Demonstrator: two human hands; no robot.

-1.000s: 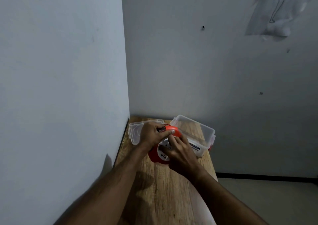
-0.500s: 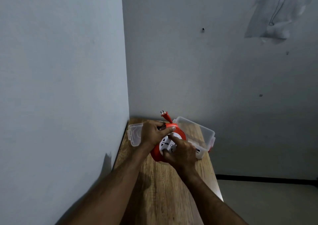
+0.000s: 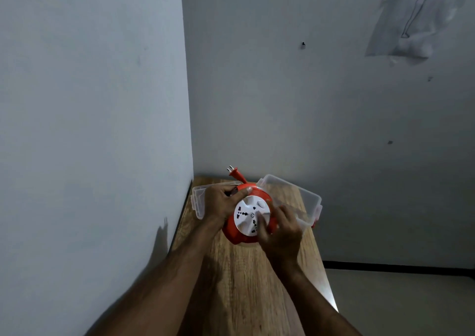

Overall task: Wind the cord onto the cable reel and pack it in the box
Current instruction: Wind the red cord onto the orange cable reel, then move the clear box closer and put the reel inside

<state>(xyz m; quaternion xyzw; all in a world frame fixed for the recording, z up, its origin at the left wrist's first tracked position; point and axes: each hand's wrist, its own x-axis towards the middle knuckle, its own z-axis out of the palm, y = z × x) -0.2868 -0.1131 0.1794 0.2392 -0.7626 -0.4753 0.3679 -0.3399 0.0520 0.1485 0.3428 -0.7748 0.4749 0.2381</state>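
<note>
An orange cable reel (image 3: 232, 235) with a white socket face (image 3: 250, 213) is held above the wooden table (image 3: 257, 284), its face tilted toward me. My left hand (image 3: 221, 202) grips its upper left rim. My right hand (image 3: 281, 230) holds the lower right rim, thumb on the white face. The orange plug (image 3: 235, 173) sticks up behind the reel, its two pins pointing up and left. The cord is wound inside the reel and mostly hidden. A clear plastic box (image 3: 303, 194) lies open behind the reel on the right.
The box's clear lid (image 3: 198, 202) lies at the back left of the table, partly behind my left hand. Walls close the table in on the left and at the back. The table's right edge (image 3: 326, 279) drops to the floor.
The reel has turned so its white face shows fully, and the plug has come up behind it. My right hand slid from the face to the lower right rim.
</note>
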